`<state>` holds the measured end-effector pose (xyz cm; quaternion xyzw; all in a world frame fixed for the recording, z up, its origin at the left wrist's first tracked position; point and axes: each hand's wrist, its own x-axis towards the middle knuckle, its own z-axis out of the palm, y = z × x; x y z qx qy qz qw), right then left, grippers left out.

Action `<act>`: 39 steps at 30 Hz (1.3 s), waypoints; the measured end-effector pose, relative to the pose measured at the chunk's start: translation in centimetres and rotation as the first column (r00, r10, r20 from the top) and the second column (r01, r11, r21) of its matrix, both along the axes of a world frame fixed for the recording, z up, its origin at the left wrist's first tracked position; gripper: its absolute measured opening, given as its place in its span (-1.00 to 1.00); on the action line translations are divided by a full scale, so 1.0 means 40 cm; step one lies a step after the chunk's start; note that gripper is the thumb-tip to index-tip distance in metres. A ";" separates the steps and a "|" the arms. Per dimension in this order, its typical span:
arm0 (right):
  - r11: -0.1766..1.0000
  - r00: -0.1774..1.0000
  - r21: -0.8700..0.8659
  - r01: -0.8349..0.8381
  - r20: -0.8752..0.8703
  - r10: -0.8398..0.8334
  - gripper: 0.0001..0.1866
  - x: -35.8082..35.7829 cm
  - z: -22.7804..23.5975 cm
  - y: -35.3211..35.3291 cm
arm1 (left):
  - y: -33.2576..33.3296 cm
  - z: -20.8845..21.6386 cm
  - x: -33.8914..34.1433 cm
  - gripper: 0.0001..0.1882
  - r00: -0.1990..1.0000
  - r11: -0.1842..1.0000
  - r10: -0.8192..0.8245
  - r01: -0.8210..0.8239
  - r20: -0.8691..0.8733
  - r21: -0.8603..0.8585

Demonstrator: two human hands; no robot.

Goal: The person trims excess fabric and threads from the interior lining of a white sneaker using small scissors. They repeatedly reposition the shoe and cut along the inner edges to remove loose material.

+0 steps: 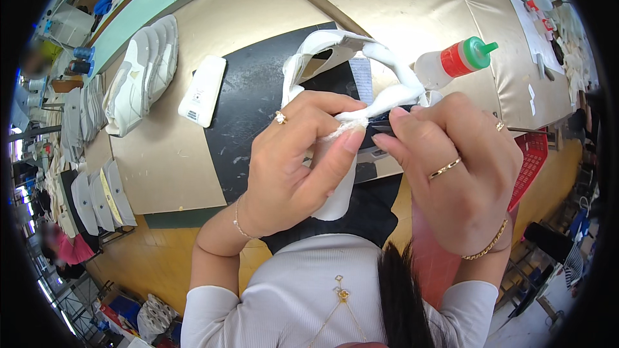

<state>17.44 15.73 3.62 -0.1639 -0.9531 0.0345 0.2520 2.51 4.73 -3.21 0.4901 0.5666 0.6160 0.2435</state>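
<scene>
A white shoe upper (pixel 394 95) with a thick padded collar stands in a loop over the black mat. My left hand (pixel 296 161) pinches its edge between thumb and fingers, where white frayed lining or padding shows. Close beside it, my right hand (pixel 461 167) is closed with thumb and forefinger together, on a thin dark pointed tool (pixel 382 127) whose kind I cannot make out. The tool's tip lies near the pinched edge. My right fingers hide most of it.
Right of the upper lies a squeeze bottle (pixel 454 62) with a green cap. A hammer (pixel 325 5) lies behind. On the left are a white flat case (pixel 203 90) and stacked shoe uppers (pixel 143 74). A red basket (pixel 532 164) stands at the right; a person (pixel 74 249) is far left.
</scene>
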 end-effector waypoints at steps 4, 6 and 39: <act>0.998 1.000 0.058 -0.006 0.022 0.005 -0.71 0.004 -0.003 -0.001 | -0.005 0.005 0.009 -0.90 1.000 0.999 -0.013 0.014 0.023 -0.039; 0.998 0.999 0.066 0.000 0.037 -0.002 -0.71 0.006 0.000 -0.003 | -0.002 -0.005 0.008 -0.90 0.999 1.000 -0.031 0.031 -0.014 -0.003; 0.790 0.991 -0.600 -0.126 -0.103 0.080 -0.52 0.019 -0.137 0.006 | -0.060 -0.057 -0.008 -0.84 0.957 0.989 -0.145 0.139 -0.250 -0.040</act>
